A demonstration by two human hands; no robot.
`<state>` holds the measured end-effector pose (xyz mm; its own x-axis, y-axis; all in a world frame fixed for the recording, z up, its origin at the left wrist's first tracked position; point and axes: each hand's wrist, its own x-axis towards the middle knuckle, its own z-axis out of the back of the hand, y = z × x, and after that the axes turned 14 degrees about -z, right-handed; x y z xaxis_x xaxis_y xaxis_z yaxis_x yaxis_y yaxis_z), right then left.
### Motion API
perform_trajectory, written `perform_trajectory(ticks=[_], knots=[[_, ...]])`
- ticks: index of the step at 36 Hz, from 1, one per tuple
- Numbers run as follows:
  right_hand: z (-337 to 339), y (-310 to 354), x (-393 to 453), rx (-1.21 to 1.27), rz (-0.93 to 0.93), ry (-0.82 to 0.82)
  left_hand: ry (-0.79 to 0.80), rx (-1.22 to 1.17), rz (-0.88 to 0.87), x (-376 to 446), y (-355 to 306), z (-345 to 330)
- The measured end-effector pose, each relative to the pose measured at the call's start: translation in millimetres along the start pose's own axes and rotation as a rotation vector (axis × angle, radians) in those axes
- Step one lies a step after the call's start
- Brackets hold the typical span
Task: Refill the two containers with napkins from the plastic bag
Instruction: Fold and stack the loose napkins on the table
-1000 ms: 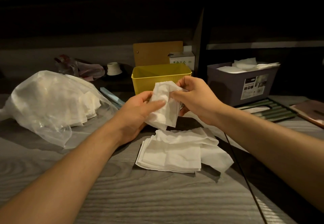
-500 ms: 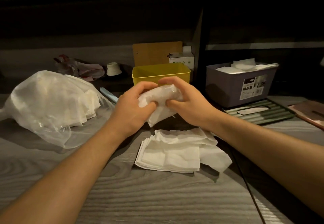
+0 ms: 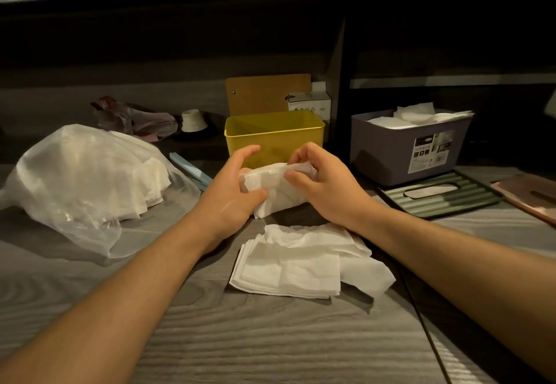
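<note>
Both hands hold one bunched white napkin (image 3: pixel 272 186) just in front of the yellow container (image 3: pixel 274 134), above the table. My left hand (image 3: pixel 233 195) grips its lower left part with thumb and palm, upper fingers lifted. My right hand (image 3: pixel 325 186) pinches its top right edge. A loose stack of white napkins (image 3: pixel 296 263) lies on the table below the hands. The clear plastic bag (image 3: pixel 81 179) with more napkins lies at the left. The purple container (image 3: pixel 409 147) at the right holds napkins up to its rim. I cannot see the yellow container's floor.
A green ribbed lid (image 3: pixel 436 194) and a brown lid (image 3: pixel 529 200) lie at the right by the purple container. A blue flat object (image 3: pixel 188 170) sits beside the bag. Behind are a crumpled wrapper (image 3: pixel 135 119), a small white cup (image 3: pixel 193 120), a wooden board (image 3: pixel 267 93) and a white box (image 3: pixel 310 103).
The hands have folded the flat, hanging napkin into a bunch. They sit slightly lower than half a second ago, and my left hand's upper fingers have lifted off the napkin.
</note>
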<state>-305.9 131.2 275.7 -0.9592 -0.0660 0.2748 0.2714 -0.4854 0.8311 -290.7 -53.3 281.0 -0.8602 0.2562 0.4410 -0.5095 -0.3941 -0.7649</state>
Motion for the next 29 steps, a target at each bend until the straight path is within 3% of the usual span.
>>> perform_trajectory(ticks=[9,12,18,24,29], knots=[[13.3,1.6,3.0,0.178,-0.174,0.314,-0.153,-0.347,0.082,2.3,-1.1,4.8],[13.9,0.4,4.1,0.259,-0.182,0.324,-0.156,-0.430,0.107,1.9,-4.4,2.3],[13.5,3.9,3.5,0.276,-0.177,0.352,-0.191,-0.389,0.038,2.4,-6.0,-7.2],[18.6,2.0,5.9,0.571,-0.302,0.505,-0.320,-0.418,0.116,6.2,-7.6,-5.5],[15.3,3.3,6.3,0.672,-0.322,0.496,-0.302,-0.461,0.150,6.8,-8.4,-4.9]])
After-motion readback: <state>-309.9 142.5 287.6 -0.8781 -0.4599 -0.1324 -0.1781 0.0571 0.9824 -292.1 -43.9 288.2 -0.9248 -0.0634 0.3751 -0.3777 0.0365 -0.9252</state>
